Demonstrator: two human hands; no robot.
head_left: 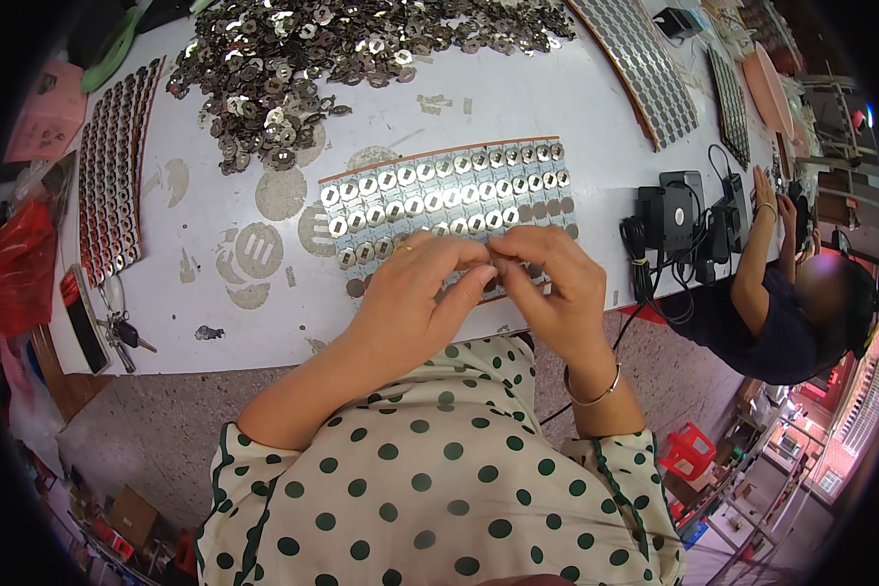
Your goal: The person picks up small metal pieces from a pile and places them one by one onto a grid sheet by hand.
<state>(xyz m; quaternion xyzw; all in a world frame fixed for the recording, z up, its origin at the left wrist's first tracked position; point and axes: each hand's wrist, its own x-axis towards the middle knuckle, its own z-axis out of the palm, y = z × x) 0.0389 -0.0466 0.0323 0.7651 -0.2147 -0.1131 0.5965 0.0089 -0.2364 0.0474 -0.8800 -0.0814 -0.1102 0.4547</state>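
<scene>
In front of me lies a board (439,152) with a brown edge, carrying rows of round shiny metal pieces (394,208), each with a dark angular opening. Some spots at its right side show dull brown discs (555,207) instead. My left hand (422,283) and my right hand (560,283) meet over the board's near rows. Thumbs and fingers of both are pinched together, fingertips nearly touching. Whatever sits between them is too small and covered to make out. A large heap of loose metal pieces (293,73) spreads across the far part of the table.
Similar filled boards stand at the left (122,171) and far right (645,83). Keys (127,334) lie by a dark flat rectangular object (84,317) at the left edge. Black power adapters with cables (676,213) sit right. Another person (776,303) works beyond them.
</scene>
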